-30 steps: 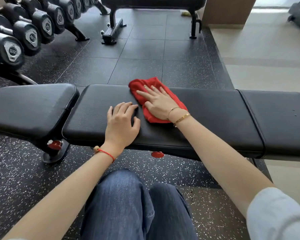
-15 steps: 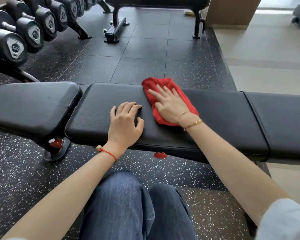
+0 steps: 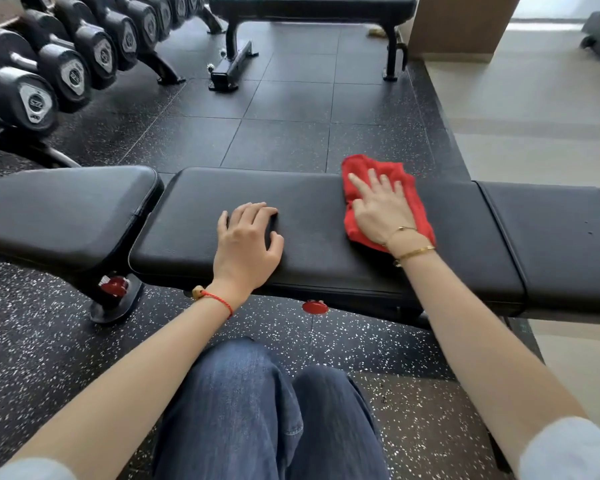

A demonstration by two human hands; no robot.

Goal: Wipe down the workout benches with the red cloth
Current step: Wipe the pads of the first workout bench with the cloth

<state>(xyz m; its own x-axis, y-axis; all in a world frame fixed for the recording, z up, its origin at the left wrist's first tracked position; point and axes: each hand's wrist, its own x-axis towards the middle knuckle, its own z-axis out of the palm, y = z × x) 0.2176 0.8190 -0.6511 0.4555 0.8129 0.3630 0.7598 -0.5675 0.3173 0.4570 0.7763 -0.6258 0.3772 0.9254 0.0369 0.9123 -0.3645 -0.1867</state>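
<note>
Two hands rest on a black padded bench [image 3: 326,244] whose long axis runs left to right across the view; its smooth, leather-like pads have rounded corners and stitched seams. Right hand [image 3: 383,209], fingers straight and slightly spread, presses flat on the red cloth [image 3: 414,199], a soft, crumpled terry rag lying toward the far edge of the middle pad. Left hand [image 3: 248,245] lies palm-down on bare padding, fingers loosely bent, holding nothing. Rubber-headed dumbbells [image 3: 35,98] line a rack at far left above speckled rubber floor tiles [image 3: 291,116].
</note>
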